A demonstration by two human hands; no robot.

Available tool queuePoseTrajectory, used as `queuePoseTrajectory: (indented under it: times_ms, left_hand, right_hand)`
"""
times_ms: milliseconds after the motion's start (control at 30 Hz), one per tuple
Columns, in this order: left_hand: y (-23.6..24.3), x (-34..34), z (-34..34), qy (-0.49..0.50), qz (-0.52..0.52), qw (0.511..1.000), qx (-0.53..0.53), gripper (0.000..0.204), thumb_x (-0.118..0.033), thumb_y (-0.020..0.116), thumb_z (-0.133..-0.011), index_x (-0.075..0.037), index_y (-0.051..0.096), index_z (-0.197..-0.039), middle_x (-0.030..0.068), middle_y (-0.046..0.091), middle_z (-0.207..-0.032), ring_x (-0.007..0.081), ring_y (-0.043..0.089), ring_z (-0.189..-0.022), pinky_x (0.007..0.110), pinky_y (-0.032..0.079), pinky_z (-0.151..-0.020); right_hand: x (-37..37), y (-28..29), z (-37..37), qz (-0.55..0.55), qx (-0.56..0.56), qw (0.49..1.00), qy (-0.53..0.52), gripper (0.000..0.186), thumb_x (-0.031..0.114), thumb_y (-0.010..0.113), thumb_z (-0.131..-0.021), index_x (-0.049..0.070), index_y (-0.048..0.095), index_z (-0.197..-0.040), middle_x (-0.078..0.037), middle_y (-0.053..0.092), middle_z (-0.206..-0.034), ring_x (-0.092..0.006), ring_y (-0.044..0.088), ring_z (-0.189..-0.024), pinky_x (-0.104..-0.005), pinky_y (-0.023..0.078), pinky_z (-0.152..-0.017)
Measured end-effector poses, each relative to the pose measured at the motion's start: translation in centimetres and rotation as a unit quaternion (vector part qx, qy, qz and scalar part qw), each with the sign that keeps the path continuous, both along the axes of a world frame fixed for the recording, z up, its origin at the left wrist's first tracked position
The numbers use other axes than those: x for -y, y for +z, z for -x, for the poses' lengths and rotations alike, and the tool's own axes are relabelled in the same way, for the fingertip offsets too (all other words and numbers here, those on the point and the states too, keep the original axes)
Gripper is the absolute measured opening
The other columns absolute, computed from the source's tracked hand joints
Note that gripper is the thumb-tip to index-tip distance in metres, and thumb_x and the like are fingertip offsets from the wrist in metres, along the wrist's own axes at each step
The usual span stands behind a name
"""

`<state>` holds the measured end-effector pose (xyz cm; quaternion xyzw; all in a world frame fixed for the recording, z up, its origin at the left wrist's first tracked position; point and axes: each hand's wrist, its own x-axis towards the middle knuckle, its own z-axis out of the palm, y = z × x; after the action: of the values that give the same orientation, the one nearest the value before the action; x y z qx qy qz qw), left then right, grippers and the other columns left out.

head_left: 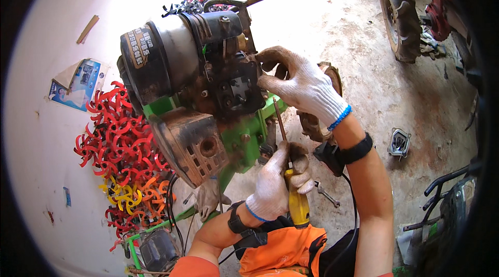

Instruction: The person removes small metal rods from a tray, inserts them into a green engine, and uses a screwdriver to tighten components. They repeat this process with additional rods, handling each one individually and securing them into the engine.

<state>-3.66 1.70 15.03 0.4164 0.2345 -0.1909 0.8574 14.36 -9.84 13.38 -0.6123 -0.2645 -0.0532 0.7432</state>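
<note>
A yellow-handled screwdriver (298, 204) is in my left hand (275, 186), its shaft pointing up toward the engine. That hand is gloved in white knit, with the fingers closed round the tool. My right hand (306, 82), in a soiled white glove, reaches the right edge of the engine (228, 32). Its thumb and fingers curl against that edge; what lies between the fingertips is hidden. Beside them, a rectangular opening (239, 89) with a dark rim exposes metal parts inside. The engine has a black round housing at the left and a rusty perforated cover (192, 144) below, on a green frame (244, 139).
A metal cover (399, 143) and a wrench (328, 195) lie on the concrete floor at the right. Red, yellow and orange curved blades (122, 136) are heaped along the left wall. Large tyres (399, 19) stand at the far right. A cable hangs from my right wrist.
</note>
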Motion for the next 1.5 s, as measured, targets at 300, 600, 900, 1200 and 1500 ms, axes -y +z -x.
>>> queuePoseTrajectory:
  times_ms: [300, 600, 900, 1200, 1500]
  left_hand:
    - [0.4, -0.6, 0.9, 0.007, -0.011, 1.0, -0.019, 0.033, -0.04, 0.055, -0.118, -0.009, 0.065, -0.12, -0.0033, 0.042, -0.085, 0.0103, 0.036, -0.066, 0.028, 0.033, -0.06]
    - [0.5, -1.4, 1.0, 0.008, 0.01, 1.0, -0.01, 0.032, -0.039, 0.056, -0.118, -0.008, 0.064, -0.122, -0.0027, 0.042, -0.085, 0.0111, 0.037, -0.068, 0.029, 0.034, -0.061]
    - [0.7, -2.1, 0.7, 0.011, -0.003, 1.0, -0.027, 0.033, -0.04, 0.053, -0.12, -0.009, 0.064, -0.123, -0.003, 0.044, -0.085, 0.011, 0.039, -0.068, 0.029, 0.036, -0.062]
    - [-0.8, -1.9, -0.1, -0.091, -0.058, 0.993, -0.037, 0.041, -0.044, 0.046, -0.122, -0.01, 0.065, -0.134, 0.0008, 0.057, -0.086, 0.0144, 0.047, -0.065, 0.036, 0.044, -0.062]
    - [-8.8, 1.8, -5.0, -0.223, -0.077, 0.97, 0.052, 0.028, -0.03, 0.052, -0.12, -0.005, 0.061, -0.13, 0.0084, 0.067, -0.106, 0.0241, 0.072, -0.088, 0.048, 0.066, -0.092]
  right_hand:
    - [-1.1, 0.6, 1.5, 0.106, 0.026, 0.99, -0.087, 0.096, 0.036, 0.092, -0.083, 0.005, 0.049, -0.162, -0.021, 0.067, -0.15, -0.0328, 0.068, -0.129, -0.0435, 0.055, -0.113]
    - [-2.5, 0.2, 1.4, 0.109, 0.033, 0.991, -0.065, 0.101, 0.038, 0.091, -0.081, 0.007, 0.045, -0.165, -0.027, 0.071, -0.133, -0.0418, 0.071, -0.124, -0.0486, 0.056, -0.109]
    - [-1.9, -0.3, 0.7, 0.079, 0.016, 0.997, 0.0, 0.091, 0.028, 0.09, -0.087, 0.013, 0.048, -0.166, -0.012, 0.068, -0.119, -0.0223, 0.066, -0.108, -0.0392, 0.059, -0.099]
    - [8.0, -2.0, -0.2, 0.055, -0.044, 0.993, -0.096, 0.038, 0.023, 0.083, -0.103, 0.004, 0.075, -0.136, -0.009, 0.079, -0.123, -0.0199, 0.073, -0.114, -0.0361, 0.059, -0.107]
    - [18.8, -2.8, 2.7, 0.038, -0.051, 0.946, -0.319, 0.034, 0.035, 0.082, -0.105, 0.005, 0.08, -0.121, 0.002, 0.074, -0.088, -0.0026, 0.06, -0.07, -0.0216, 0.047, -0.059]
